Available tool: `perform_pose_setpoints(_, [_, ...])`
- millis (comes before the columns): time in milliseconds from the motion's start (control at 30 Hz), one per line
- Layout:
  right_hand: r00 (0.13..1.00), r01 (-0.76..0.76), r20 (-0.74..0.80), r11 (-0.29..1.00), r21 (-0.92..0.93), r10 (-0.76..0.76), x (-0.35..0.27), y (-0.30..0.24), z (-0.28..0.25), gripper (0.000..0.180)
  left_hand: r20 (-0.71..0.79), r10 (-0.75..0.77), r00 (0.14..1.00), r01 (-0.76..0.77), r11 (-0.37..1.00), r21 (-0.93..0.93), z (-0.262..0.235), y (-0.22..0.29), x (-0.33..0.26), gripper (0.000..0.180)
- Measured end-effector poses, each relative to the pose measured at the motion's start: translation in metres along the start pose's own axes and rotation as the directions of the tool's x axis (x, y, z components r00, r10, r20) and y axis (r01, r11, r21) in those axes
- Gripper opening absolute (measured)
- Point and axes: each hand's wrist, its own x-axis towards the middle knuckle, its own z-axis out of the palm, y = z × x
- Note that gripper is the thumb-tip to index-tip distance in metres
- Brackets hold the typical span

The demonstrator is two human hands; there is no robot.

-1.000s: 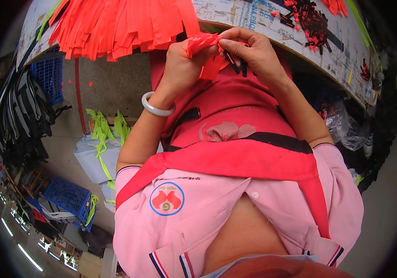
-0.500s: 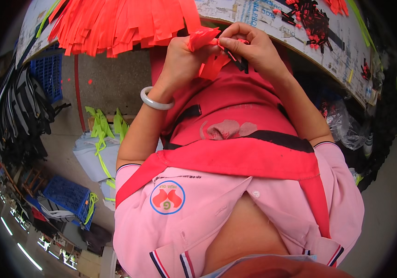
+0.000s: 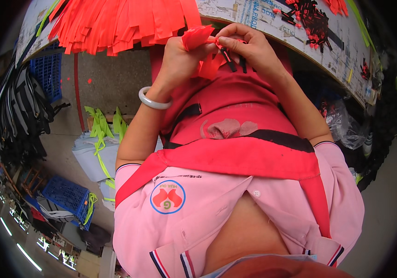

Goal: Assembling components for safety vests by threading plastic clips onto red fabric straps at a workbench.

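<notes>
Red cloth forms the apron point(image 3: 240, 157) nearest you, lying beneath the work. Beyond it, a pale bangle point(image 3: 154, 98) rings your left wrist. Your left hand point(image 3: 180, 60) is closed around a bunched red strip point(image 3: 197, 38), with its fingers curled and their tips hidden; one flat end hangs below the grip. Just beside it, your right hand point(image 3: 254, 48) brings thumb and bent forefinger together, pinching the strip's narrow, gathered end. Short black pieces point(image 3: 227, 59) dangle under those fingers; whether they are fastened to the strip or tucked in the palm cannot be told. The strip is thus held between both hands, just off the near edge of the surface point(image 3: 231, 10) and not resting on it.

The step in hand appears to be close finger work where red meets black, whether fitting or loosening being unclear. The next move probably calls for a firm left grip and a small, precise pull or turn from your right, lest the soft cloth slip or twist.

Farther off, a strip pile point(image 3: 124, 23) overhangs the near edge toward the left corner; a black-and-red heap point(image 3: 312, 28) lies toward the right.
</notes>
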Motion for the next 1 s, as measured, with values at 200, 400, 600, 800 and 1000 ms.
perform_pose_setpoints(200, [0.994, -0.073, 0.081, 0.997, 0.003, 0.073, 0.004, 0.0, -0.004, 0.021, -0.008, 0.038, 0.999, -0.038, 0.999, 0.02, 0.001, -0.003, -0.001, 0.015])
perform_pose_setpoints(400, [1.0, 0.01, -0.021, 0.997, -0.07, -0.012, 0.001, -0.006, 0.003, 0.021, -0.014, 0.051, 0.999, -0.051, 0.999, 0.013, 0.002, -0.004, 0.0, 0.016])
perform_pose_setpoints(600, [0.993, -0.114, 0.057, 0.985, 0.131, 0.107, 0.003, 0.002, 0.002, 0.023, -0.01, -0.065, 0.998, 0.064, 0.994, -0.086, 0.0, 0.0, -0.003, 0.012])
perform_pose_setpoints(800, [0.995, -0.076, 0.06, 0.997, -0.002, 0.076, 0.001, 0.001, 0.005, 0.019, -0.043, 0.006, 0.999, -0.007, 1.0, -0.028, 0.002, -0.004, -0.005, 0.011])
perform_pose_setpoints(1000, [0.996, -0.082, 0.043, 0.995, 0.05, 0.08, 0.0, 0.006, 0.008, 0.019, -0.066, 0.022, 0.998, -0.025, 0.999, -0.045, 0.001, -0.004, -0.004, 0.011])
